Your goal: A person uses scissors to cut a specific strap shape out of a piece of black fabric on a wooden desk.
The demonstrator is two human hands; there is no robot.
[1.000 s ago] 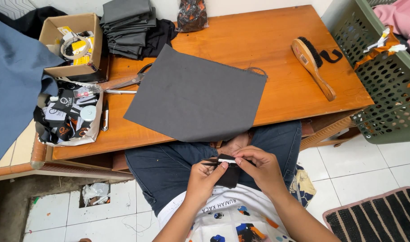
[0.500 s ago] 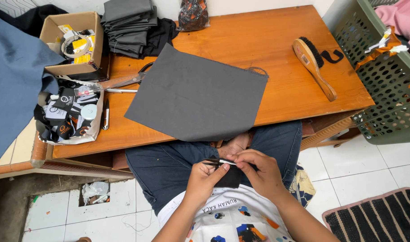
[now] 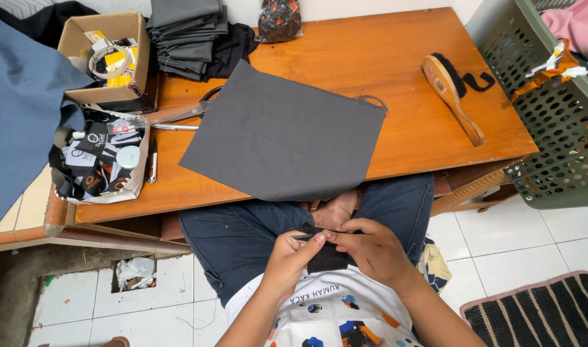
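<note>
Fingers (image 3: 319, 239) pinch black fabric (image 3: 326, 257); wooden table (image 3: 396, 58).

Both hands (image 3: 335, 254) together, seemingly pinching

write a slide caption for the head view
Both hands, left and right, pinch a small black cloth over the lap, below a table.

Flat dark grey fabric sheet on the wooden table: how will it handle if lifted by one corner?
The flat dark grey fabric sheet will probably droop and fold: it lies limp, edge past the orange wooden table rim. Likely light, being one thin layer. A loose thread at its far corner may snag.
</note>
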